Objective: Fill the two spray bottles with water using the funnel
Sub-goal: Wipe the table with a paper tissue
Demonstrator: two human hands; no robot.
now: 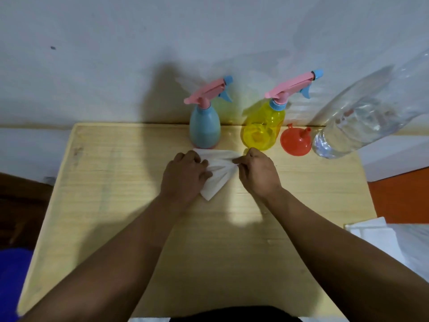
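Bare tabletop (97, 205) around tissue-pinching hands

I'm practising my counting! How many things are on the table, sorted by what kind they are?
Spray bottles: 2, blue spray bottle and yellow spray bottle
Funnels: 1, orange funnel
Water bottles: 1, clear water bottle
Paper tissues: 1, white tissue, held by the left hand and right hand
Total: 5
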